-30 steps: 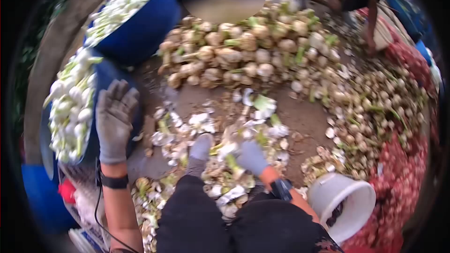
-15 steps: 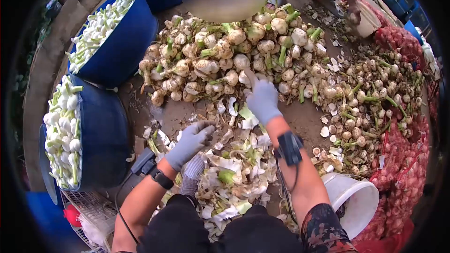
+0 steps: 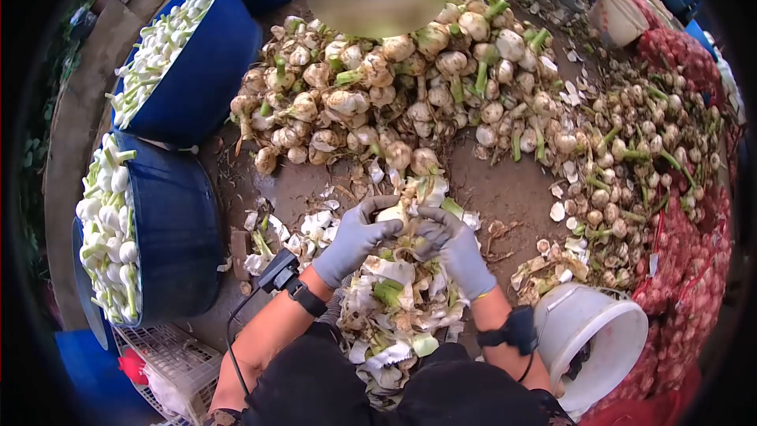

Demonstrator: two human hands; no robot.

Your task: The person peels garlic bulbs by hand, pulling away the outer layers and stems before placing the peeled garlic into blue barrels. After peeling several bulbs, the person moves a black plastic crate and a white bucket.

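Note:
My left hand (image 3: 352, 241) wears a grey glove and is closed around a pale garlic bulb (image 3: 390, 216) above the peelings. My right hand (image 3: 460, 251), gloved alike, is closed against the bulb's other side, its fingers curled at the loose skin. Whether it also holds a small tool is hidden. Below both hands lies a heap of garlic peelings (image 3: 394, 280), white and brown with some green pieces. Just beyond them spreads a large pile of unpeeled garlic bulbs (image 3: 355, 102) with soil on them and short green stems.
On the left stand blue tubs (image 3: 177, 229) filled with cleaned white garlic (image 3: 106, 229). A plastic crate (image 3: 177, 367) is at lower left. To the right are a white bucket (image 3: 583, 339), smaller garlic bulbs (image 3: 623, 158) and red mesh sacks (image 3: 682, 268). Another person is partly visible at the top.
My right hand has come back from the pile toward me, and my left hand has moved right and slightly up. Both now meet at a garlic bulb above the peelings.

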